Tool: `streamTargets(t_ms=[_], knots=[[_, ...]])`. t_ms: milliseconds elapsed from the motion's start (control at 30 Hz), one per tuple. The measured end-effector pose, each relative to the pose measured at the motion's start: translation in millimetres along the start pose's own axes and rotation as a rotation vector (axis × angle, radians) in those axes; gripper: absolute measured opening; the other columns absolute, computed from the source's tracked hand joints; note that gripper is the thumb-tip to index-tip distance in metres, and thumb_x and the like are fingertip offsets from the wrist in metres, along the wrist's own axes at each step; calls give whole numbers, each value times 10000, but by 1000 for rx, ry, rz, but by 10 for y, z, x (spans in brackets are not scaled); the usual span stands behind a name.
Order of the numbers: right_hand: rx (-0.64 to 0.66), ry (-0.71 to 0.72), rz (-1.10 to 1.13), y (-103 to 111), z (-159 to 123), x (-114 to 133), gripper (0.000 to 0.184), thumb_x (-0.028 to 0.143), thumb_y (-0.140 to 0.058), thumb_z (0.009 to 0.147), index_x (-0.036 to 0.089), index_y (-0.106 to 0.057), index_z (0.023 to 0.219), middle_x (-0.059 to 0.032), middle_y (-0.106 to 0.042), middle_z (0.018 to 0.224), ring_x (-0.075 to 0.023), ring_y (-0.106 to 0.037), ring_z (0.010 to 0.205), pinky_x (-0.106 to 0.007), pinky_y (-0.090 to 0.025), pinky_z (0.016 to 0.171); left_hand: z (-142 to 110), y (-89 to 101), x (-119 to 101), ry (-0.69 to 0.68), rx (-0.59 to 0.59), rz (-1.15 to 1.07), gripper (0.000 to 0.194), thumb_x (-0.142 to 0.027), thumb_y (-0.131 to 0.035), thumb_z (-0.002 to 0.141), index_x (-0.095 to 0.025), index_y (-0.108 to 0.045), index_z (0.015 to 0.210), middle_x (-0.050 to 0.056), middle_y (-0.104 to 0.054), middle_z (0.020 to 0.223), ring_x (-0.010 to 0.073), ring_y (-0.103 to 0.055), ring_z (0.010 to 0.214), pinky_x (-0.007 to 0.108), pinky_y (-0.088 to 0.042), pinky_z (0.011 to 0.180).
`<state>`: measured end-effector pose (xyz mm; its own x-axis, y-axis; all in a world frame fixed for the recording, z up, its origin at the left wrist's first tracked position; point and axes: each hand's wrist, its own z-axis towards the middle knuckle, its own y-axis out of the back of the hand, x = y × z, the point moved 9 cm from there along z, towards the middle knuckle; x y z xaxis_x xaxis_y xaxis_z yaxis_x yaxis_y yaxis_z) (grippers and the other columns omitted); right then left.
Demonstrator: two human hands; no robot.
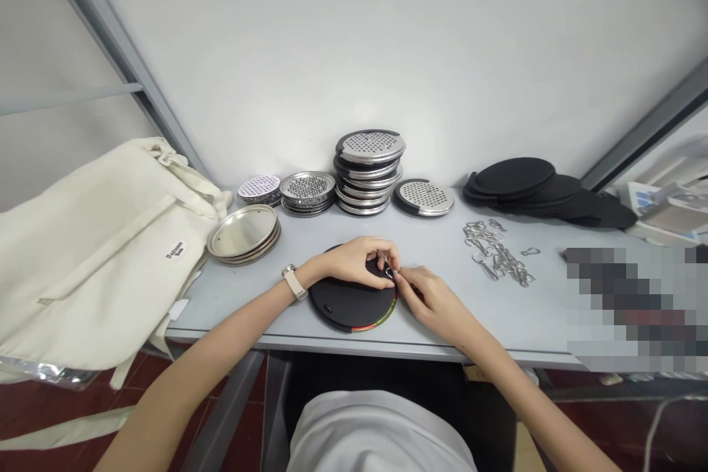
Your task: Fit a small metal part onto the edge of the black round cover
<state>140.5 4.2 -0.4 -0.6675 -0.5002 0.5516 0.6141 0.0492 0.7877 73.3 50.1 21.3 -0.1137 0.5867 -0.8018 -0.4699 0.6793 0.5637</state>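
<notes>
Pinching a metal clip (390, 273) with nearly closed fingertips of the right hand (436, 302), beside a half-curled left hand (357, 262) of unclear grip, at the right of a black disc (354, 301) near the table's (431, 243) near edge, perhaps risking a slip from thin wire.

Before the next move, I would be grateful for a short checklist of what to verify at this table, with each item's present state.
1. Black disc fully on the table: ok; the disc lies near the front edge.
2. Metal clip at the disc's rim, in the fingers of the right hand: ok; the left hand is beside it, over the disc.
3. Metal clip closed: cannot tell; it is small and partly covered.
4. Loose clips separated: not ok; most lie in a jumble.
5. Pile of black discs squared up: not ok; it is fanned out.
</notes>
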Motion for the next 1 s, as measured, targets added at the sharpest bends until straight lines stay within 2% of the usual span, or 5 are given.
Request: streamTargets(t_ms=[200, 733, 867, 1000], knots=[[8, -6, 5, -14, -3, -18, 318, 252, -301, 983, 212, -411, 687, 3, -501, 632, -164, -482, 635, -299, -377, 701, -6, -13, 26, 66, 10, -53, 242, -157, -710, 696, -135, -608, 914, 30, -637, 869, 100, -550, 741, 223, -416, 698], [-10, 7, -14, 1, -16, -8, 281, 224, -333, 959, 210, -412, 690, 10, -479, 614, -162, -473, 637, -285, -355, 663, 4, -7, -39, 44, 4, 15, 220, -138, -688, 701, -145, -611, 907, 19, -650, 873, 97, -566, 736, 216, -411, 693], [-32, -35, -15, 9, -25, -40, 271, 231, -355, 948, 213, -392, 680, 17, -459, 600, -158, -465, 621, -276, -344, 626, 4, -8, -44, 28, 4, 23, 197, -142, -683, 708, -141, -617, 894, 21, -643, 865, 98, -559, 737, 215, -423, 701], [-57, -102, 26, 21, -44, -102, 177, 248, -383, 939, 218, -415, 767, 28, -464, 620, -154, -459, 610, -261, -333, 585, 1, -8, -34, 11, 2, 32, 131, -153, -672, 724, -134, -638, 849, 21, -631, 814, 106, -544, 747, 218, -440, 721]])
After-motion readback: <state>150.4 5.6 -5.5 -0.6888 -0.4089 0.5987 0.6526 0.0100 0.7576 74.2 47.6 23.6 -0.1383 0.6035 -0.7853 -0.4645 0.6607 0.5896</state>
